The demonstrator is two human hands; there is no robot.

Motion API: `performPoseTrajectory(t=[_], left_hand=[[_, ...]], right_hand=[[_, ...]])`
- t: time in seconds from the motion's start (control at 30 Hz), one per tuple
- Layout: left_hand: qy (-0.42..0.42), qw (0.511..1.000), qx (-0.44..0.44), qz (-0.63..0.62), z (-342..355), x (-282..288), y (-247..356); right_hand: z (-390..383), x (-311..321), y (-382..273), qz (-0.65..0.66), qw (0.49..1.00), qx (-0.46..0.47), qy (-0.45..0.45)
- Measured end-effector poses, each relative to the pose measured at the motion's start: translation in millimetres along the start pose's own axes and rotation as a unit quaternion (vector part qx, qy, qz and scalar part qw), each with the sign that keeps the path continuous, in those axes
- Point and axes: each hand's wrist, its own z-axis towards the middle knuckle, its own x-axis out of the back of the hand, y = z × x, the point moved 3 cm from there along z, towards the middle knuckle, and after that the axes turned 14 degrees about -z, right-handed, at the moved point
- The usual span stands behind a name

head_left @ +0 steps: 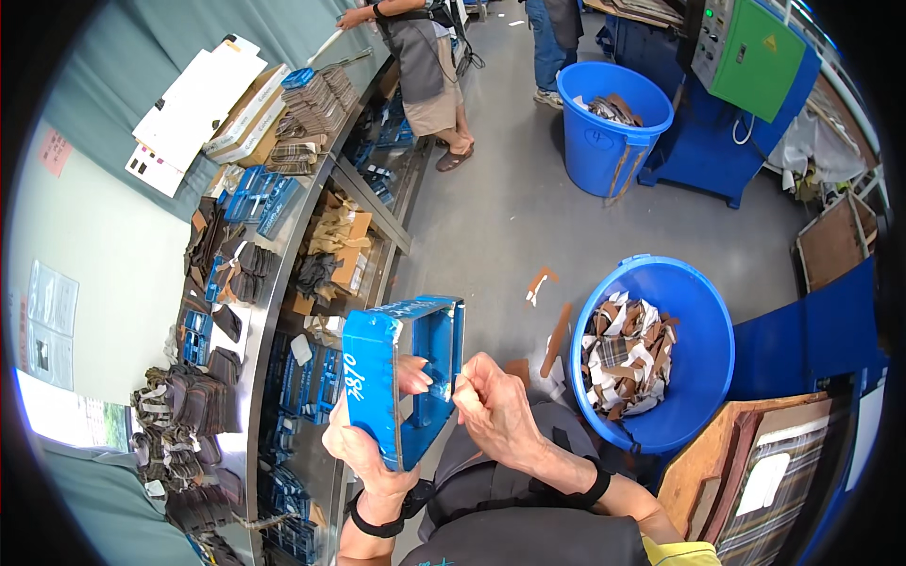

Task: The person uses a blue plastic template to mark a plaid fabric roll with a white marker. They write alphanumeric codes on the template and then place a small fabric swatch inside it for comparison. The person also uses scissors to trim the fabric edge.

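Note:
In front of my body I hold up a blue cutting die (377, 385), a hollow metal frame with white handwriting on its side. My left hand (361, 451) grips it from the left and below, with fingertips showing through its opening. At the frame's right edge is my right hand (500, 412), its fingers curled together in a pinch close to the metal. Whatever those fingers hold, if anything, is hidden. Both wrists wear black bands.
At my right stands a blue bin (703, 325) of fabric and brown scraps; another blue bin (613, 160) is farther off. A metal shelf bench (260, 377) on the left carries cut pieces and dies. Scraps (557, 340) litter the floor. Two people stand ahead near a green-and-blue machine (752, 57).

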Motion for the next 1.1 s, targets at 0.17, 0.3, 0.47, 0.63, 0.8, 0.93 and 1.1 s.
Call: performPoseTrajectory(t=[0.17,0.3,0.47,0.63,0.8,0.93,1.1], left_hand=[[0.018,1.0,0.012,0.007,-4,0,0],[0.038,0.999,0.008,0.003,-4,-1,1],[0.09,0.996,-0.009,-0.002,-2,-5,4],[0.076,0.997,-0.003,0.004,-3,-4,5],[0.085,0.996,0.004,-0.015,-5,-8,6],[0.042,0.998,0.01,-0.035,-8,-6,5],[0.081,0.997,0.001,-0.013,-6,-11,9]], right_hand=[[-2,-1,-5,0.048,0.998,-0.034,0.016],[-4,-2,-4,0.058,0.998,-0.01,0.026],[-6,-3,0,0.065,0.997,-0.035,0.02],[-10,-4,1,0.087,0.996,-0.019,0.032],[-13,-10,12,0.124,0.991,-0.047,0.03],[-16,-7,5,0.16,0.985,-0.058,0.025],[-16,-9,11,0.171,0.983,-0.063,0.034]])
